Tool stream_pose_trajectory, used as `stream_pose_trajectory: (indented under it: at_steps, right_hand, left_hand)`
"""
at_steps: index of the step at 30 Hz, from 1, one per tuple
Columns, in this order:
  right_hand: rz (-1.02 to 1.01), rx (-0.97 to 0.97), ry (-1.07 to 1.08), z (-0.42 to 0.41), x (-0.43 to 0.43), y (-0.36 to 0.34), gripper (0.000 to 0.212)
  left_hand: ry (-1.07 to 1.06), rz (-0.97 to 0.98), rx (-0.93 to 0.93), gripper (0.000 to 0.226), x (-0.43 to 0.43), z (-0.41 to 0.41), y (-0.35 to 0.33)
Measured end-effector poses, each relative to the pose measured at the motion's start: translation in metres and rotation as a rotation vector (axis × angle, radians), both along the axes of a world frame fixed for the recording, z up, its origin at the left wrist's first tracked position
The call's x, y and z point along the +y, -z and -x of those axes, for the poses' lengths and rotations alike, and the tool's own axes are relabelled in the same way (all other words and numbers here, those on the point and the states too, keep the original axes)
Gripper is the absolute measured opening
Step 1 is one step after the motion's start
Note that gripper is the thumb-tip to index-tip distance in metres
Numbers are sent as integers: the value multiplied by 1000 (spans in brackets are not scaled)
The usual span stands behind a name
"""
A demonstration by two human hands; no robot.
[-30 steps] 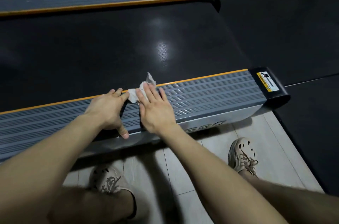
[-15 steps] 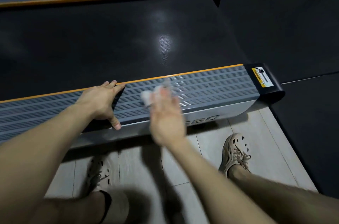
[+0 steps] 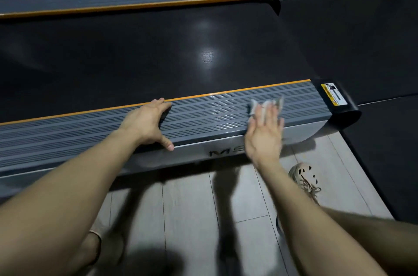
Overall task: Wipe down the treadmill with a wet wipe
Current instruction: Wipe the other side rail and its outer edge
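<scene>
1. Your right hand, fingers straight, presses the wet wipe flat on the treadmill side rail, near its black end cap.
2. Your left hand rests on the same rail, fingers spread, holding nothing.

White wet wipe — crumpled — lies on the ribbed grey treadmill rail.

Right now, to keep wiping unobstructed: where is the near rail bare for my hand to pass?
Bare rail lies between the left hand and the wet wipe under the right hand, and beyond the left hand. Tight: the strip between wipe and end cap.
</scene>
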State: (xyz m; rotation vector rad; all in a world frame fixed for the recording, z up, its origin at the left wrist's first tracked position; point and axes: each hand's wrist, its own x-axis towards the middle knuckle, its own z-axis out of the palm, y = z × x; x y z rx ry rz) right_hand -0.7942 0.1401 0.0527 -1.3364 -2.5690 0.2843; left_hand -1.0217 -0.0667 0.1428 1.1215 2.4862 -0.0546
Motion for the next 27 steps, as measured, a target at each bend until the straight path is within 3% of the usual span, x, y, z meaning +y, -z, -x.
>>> stream_pose_trajectory:
  at_steps: [4, 7, 9, 14, 17, 19, 23, 27]
  right_hand:
    - [-15, 30, -531, 80, -156, 4, 56]
    - [-28, -17, -677, 88, -159, 0, 57]
    - [-80, -85, -676, 67, -125, 2, 58]
    - [-60, -126, -284, -4, -21, 3, 61]
    - [1, -82, -79, 17, -48, 4, 62]
    - [-40, -16, -148, 57, -108, 8, 59]
    - [-13, 14, -495, 134, -222, 6, 57]
    - [-50, -23, -641, 133, -203, 7, 58]
  left_hand:
    - [-29, -10, 129, 141, -36, -7, 3]
    - [25, 105, 205, 137, -77, 4, 9]
    - [9, 150, 234, 130, -101, 14, 7]
    - [-99, 144, 219, 102, -127, 24, 7]
    - [-64, 144, 312, 97, -134, 23, 14]
    - [-48, 136, 355, 95, -138, 23, 16]
    - [-50, 117, 354, 96, -136, 23, 8]
    - [-82, 90, 320, 97, -134, 23, 0]
